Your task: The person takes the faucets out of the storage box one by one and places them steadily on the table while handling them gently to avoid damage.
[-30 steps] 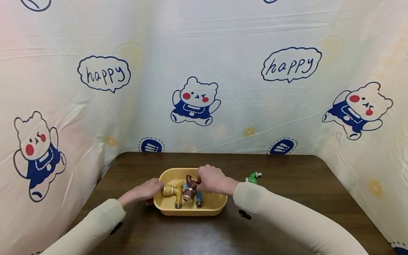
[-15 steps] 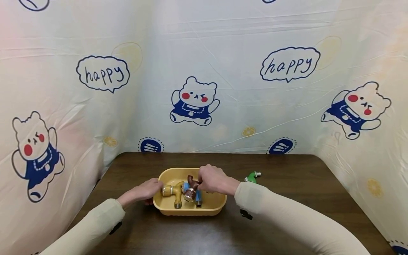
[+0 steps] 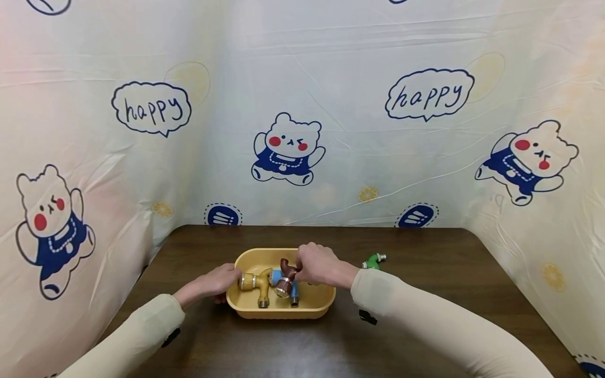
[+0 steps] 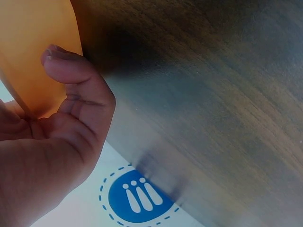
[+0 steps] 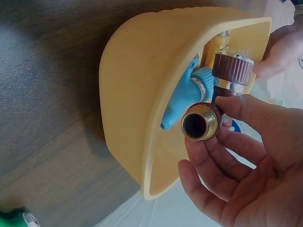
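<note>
My right hand pinches a brown tap between thumb and fingers over the yellow tub. In the right wrist view the brown tap's ribbed handle points away and its brass-coloured threaded end faces the camera. Gripping the tub's left end is my left hand; the left wrist view shows its curled fingers against the tub's wall. Inside the tub lie a mustard-yellow tap and a blue tap, the blue one partly hidden by the brown tap.
A green tap lies on the dark wooden table right of the tub, partly covered by the right sleeve in the head view. A printed cloth hangs behind the table and along its sides.
The right hand has shifted slightly to the right with the brown tap, uncovering more of the blue tap. The left hand keeps its hold on the tub, which stays in place.
</note>
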A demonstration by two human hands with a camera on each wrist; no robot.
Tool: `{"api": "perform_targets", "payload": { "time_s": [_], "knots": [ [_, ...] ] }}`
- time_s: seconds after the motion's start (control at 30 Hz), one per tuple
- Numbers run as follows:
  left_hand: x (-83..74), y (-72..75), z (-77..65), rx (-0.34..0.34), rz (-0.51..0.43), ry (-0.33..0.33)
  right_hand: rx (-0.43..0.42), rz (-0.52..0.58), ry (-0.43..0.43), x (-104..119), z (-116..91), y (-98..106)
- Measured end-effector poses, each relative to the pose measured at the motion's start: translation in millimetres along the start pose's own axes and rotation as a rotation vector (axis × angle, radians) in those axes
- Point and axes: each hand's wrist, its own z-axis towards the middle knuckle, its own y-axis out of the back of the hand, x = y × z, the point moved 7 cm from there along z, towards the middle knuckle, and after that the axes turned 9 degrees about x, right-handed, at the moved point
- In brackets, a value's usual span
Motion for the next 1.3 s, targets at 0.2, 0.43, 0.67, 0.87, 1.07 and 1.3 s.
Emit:
{"api": "perform_targets", "payload": {
  "time_s": [0.2, 0.43, 0.67, 0.87, 1.07, 1.3],
  "knots": [
    [22.2, 0.6, 12.4, -0.003, -0.014, 0.053, 0.013, 0.020, -0.001, -3, -2, 0],
    [33.6, 0.2, 18.8, -0.003, -0.029, 0.060, 0.012, 0.034, -0.004, -5, -4, 1],
    [40.1, 1.0, 24.0, -0.012, -0.044, 0.050, 0.013, 0.045, -0.015, -7, -6, 2],
    [-3.9, 0.3, -3.2, -0.010, -0.010, 0.010, 0.010, 0.068, -0.027, -9, -8, 4],
    [-55.1, -4.0, -38.6, -0.090, -0.029, 0.117, 0.005, 0.038, -0.042, -12, -9, 4],
    [-9.4, -0.5, -8.7, -0.037, -0.008, 0.039, 0.007, 0.032, -0.052, -15, -9, 5]
  ]
}}
